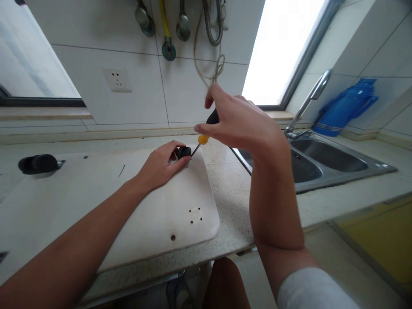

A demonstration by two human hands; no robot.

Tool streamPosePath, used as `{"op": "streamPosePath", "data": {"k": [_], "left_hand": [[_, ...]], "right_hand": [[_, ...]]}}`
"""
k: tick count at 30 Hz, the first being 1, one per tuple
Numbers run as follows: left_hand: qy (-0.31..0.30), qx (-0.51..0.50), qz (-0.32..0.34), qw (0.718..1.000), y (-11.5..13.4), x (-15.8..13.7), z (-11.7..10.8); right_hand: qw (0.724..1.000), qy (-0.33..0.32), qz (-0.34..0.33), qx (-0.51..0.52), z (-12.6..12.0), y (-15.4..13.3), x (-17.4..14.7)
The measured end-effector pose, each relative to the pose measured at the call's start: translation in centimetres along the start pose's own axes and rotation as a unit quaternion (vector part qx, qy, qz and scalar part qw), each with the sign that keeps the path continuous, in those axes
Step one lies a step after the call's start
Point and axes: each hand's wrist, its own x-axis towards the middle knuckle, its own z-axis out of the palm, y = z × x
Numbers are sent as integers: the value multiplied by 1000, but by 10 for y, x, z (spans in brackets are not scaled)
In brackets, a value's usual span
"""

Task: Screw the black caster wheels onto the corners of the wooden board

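Your right hand [241, 118] hides part of the screwdriver [203, 139]; tip contact at the black part [184, 152] too small to read. Yellow hose [164, 19] cut off at 11 o'clock.

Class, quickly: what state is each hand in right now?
Left hand: closed, holding a black part on the white panel.
Right hand: closed, holding a screwdriver.
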Motion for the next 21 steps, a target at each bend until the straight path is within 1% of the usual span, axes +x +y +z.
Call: {"op": "streamPosePath", "data": {"k": [2,3,7,10,14,16,18,20,21], "left_hand": [[-2,5,-5,1000,0,0,1],[-3,9,-6,1000,0,0,1],[4,30,12,999,-2,-2,2],[20,48,38,998,-4,-3,3],[49,52,60,996,-8,-2,4],[53,46,67,995,-10,-2,4],[47,41,74,995,-12,-1,4],[40,35,74,996,-14,0,5],[37,32,70,996,-14,0,5]], "right_hand": [[999,-26,-34,10,-2,-2,-3],[999,-23,-33,3,-3,-4,-3],[998,26,20,-50,3,-12,1],[997,20,41,-63,7,-11,7],[995,21,69,-70,7,0,10],[998,22,50,-45,6,3,10],[1000,9,1,-1,4,4,9],[998,-17,-49,40,2,2,8],[996,-28,-64,50,2,0,7]]}}
